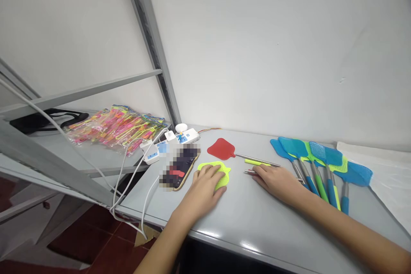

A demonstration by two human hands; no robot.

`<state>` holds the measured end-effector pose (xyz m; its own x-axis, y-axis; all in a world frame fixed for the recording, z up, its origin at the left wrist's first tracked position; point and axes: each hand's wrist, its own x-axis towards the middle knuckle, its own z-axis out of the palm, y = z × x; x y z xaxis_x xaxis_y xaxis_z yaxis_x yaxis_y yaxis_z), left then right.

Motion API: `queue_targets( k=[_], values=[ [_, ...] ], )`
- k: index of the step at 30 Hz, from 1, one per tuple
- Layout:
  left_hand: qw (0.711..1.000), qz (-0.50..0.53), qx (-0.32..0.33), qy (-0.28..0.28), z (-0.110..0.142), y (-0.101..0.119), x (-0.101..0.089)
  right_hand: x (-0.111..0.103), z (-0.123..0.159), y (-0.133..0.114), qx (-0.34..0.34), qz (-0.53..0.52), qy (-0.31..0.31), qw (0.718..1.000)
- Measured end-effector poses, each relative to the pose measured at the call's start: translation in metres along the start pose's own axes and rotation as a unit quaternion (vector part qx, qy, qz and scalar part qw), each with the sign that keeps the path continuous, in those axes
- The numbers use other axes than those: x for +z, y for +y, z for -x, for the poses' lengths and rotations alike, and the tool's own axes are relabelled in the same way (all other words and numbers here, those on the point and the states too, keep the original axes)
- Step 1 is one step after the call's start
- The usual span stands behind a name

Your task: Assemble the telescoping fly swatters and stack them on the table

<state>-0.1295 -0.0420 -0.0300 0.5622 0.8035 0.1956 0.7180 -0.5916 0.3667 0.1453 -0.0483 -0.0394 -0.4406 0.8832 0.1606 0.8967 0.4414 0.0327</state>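
Note:
My left hand (207, 184) lies over a yellow-green fly swatter head (224, 175), its fingers spread across the perforated plastic. To the right, my right hand (272, 180) is closed over a thin metal rod (248, 172), whose end pokes out left of the fingers. A yellow-green handle (255, 162) touches or lies just beside those fingertips; the rest of it is hidden. Behind both hands is a red fly swatter head (221, 149) with a metal rod (253, 158) running right from its neck.
Several blue and green fly swatters (327, 156) lie fanned out at right, beside white sheeting (379, 171). On the left are a phone (183, 167), a power strip (189, 135) with white cables, a grey rack post (157, 47) and bagged colourful items (118, 126).

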Motion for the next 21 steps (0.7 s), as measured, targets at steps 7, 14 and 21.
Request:
queue_targets(
  k=[7,14,21],
  values=[
    [0.996,0.068,0.042,-0.029,0.005,0.009,-0.011,-0.002,0.000,-0.001,0.009,-0.008,-0.004,1.000],
    [0.994,0.106,0.022,-0.015,-0.009,0.021,0.005,-0.004,-0.004,-0.002,0.033,-0.008,-0.016,0.999],
    [0.997,0.067,0.034,-0.036,-0.035,0.044,0.024,-0.005,-0.023,0.007,0.105,0.005,-0.047,0.993]
  ],
)
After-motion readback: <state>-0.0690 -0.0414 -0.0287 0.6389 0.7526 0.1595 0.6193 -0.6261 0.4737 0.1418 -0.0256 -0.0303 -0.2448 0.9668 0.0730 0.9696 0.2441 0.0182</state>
